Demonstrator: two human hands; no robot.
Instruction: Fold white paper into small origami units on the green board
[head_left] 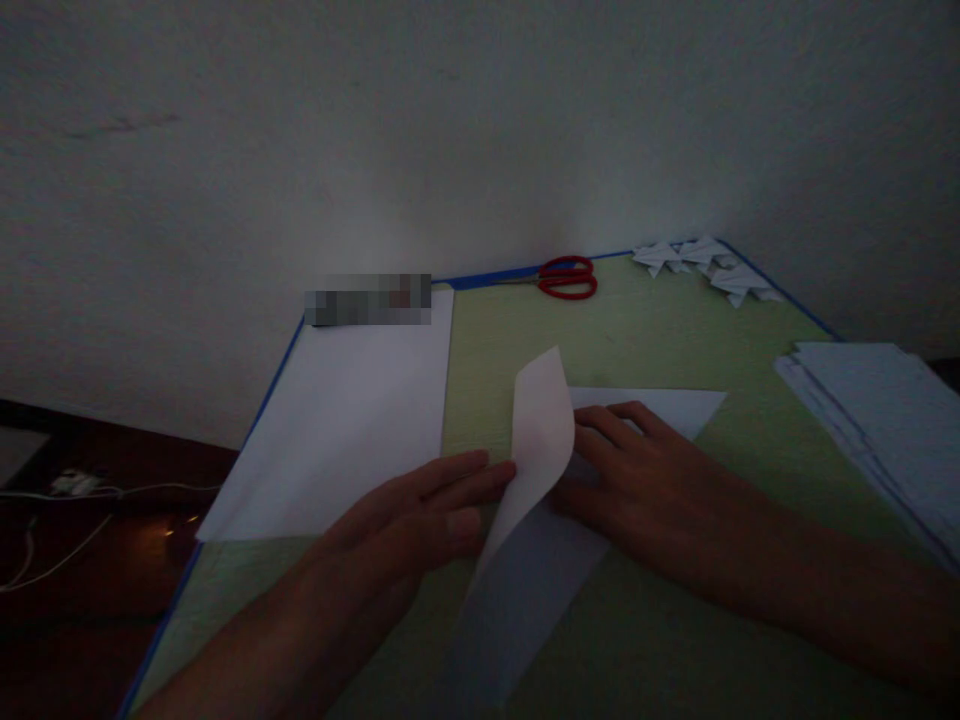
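A sheet of white paper lies on the table in front of me, its left part curling up and over toward the right. My left hand is at the curled edge, fingers stretched out together, fingertips touching or very near the raised flap. On the flat right part of the sheet rests my right hand, palm down with its fingers slightly spread. Its fingertips reach to the fold of the flap, which partly hides them. Neither hand is closed around anything.
A stack of white paper lies at the left, with a blurred-out object on its far end. Red-handled scissors lie at the back edge. Several folded paper shapes sit back right. More paper sheets lie at the right.
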